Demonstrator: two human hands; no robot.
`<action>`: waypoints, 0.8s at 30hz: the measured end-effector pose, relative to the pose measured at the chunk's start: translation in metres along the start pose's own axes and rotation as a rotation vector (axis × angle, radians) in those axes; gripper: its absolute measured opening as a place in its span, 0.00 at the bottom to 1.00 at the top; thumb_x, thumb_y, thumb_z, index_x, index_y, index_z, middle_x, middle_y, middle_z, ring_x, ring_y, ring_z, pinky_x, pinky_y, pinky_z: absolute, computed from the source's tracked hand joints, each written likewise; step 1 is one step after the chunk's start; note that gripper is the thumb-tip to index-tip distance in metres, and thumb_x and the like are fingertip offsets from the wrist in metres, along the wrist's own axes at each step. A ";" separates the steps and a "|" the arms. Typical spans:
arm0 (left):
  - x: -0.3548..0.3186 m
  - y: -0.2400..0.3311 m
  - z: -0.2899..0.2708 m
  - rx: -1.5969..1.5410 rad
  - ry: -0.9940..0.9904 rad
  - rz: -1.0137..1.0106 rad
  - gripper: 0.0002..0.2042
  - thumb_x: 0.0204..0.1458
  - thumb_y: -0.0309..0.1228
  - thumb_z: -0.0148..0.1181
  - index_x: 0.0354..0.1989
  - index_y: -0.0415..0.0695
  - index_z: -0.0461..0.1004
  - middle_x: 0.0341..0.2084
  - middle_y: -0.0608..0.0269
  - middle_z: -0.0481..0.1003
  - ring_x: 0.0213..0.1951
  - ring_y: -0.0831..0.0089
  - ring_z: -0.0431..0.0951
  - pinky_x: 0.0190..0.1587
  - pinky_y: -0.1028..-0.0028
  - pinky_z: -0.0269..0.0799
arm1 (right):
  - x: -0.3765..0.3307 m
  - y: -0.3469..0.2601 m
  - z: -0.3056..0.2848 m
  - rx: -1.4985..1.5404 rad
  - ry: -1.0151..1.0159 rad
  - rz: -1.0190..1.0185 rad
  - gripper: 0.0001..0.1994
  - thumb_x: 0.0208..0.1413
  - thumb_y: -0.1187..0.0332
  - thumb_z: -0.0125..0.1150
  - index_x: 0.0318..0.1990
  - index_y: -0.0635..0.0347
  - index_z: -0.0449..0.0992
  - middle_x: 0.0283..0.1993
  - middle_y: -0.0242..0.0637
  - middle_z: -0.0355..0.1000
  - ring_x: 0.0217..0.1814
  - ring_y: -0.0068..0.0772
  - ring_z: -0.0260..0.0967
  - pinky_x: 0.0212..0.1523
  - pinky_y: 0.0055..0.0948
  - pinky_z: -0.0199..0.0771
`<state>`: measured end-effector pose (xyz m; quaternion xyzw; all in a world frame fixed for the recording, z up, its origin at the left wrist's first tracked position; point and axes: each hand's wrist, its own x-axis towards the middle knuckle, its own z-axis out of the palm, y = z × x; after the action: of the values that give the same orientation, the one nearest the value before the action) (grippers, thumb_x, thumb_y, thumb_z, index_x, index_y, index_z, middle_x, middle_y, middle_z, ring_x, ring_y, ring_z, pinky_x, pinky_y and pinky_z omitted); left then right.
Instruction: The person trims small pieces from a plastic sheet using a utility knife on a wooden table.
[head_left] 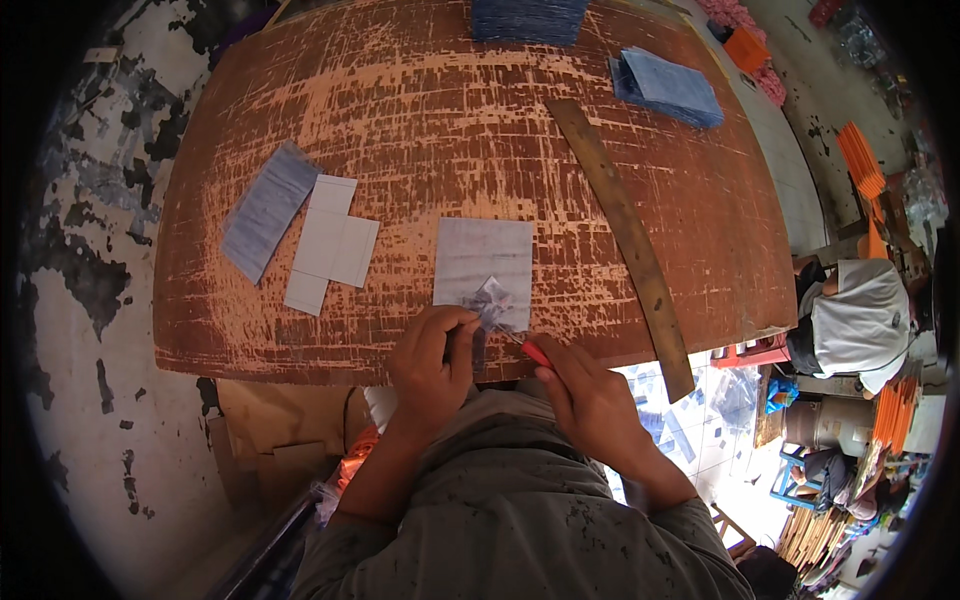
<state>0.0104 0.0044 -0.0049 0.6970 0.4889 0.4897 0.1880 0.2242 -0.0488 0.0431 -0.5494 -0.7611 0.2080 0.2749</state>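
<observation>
My left hand point(437, 345) is closed, pinching a small crumpled piece of shiny greyish plastic sheet point(489, 300) between thumb and fingers. My right hand point(590, 392) is wrapped round a red-handled tool point(535, 352). Its slim metal end touches or lies just beside the plastic piece; whether it is scissors or a knife I cannot tell. Both hands are at the near edge of the table, over the lower part of a flat grey-blue square sheet point(485, 250).
The scratched brown table point(400, 120) bears a white cross-shaped template point(335, 245), a blue-grey sheet stack point(268, 212) at left, and a long metal ruler point(625, 235) at right. Farther back are a folded blue stack point(668, 85) and a dark blue pile point(528, 20). A person point(860, 315) sits beyond, right.
</observation>
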 end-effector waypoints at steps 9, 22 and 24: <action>-0.002 -0.002 0.000 0.016 -0.006 0.019 0.04 0.63 0.17 0.66 0.44 0.36 0.79 0.39 0.49 0.83 0.40 0.54 0.86 0.43 0.63 0.81 | 0.001 -0.002 -0.003 -0.019 -0.042 0.022 0.19 0.73 0.66 0.63 0.66 0.63 0.75 0.46 0.47 0.81 0.35 0.53 0.82 0.32 0.46 0.84; 0.000 -0.001 -0.001 0.081 -0.020 0.131 0.07 0.59 0.14 0.65 0.43 0.37 0.78 0.37 0.50 0.82 0.38 0.51 0.84 0.40 0.60 0.81 | 0.013 -0.023 -0.023 -0.126 -0.153 0.103 0.15 0.75 0.61 0.59 0.61 0.59 0.75 0.40 0.45 0.79 0.31 0.55 0.81 0.27 0.49 0.82; -0.001 -0.002 -0.001 0.089 -0.022 0.142 0.08 0.59 0.13 0.65 0.43 0.37 0.78 0.37 0.50 0.81 0.38 0.51 0.84 0.40 0.60 0.81 | 0.014 -0.024 -0.024 -0.145 -0.152 0.080 0.14 0.76 0.61 0.59 0.61 0.59 0.75 0.39 0.45 0.79 0.31 0.54 0.81 0.26 0.49 0.81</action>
<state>0.0086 0.0045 -0.0069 0.7430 0.4573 0.4719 0.1271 0.2193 -0.0430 0.0787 -0.5806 -0.7701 0.2042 0.1676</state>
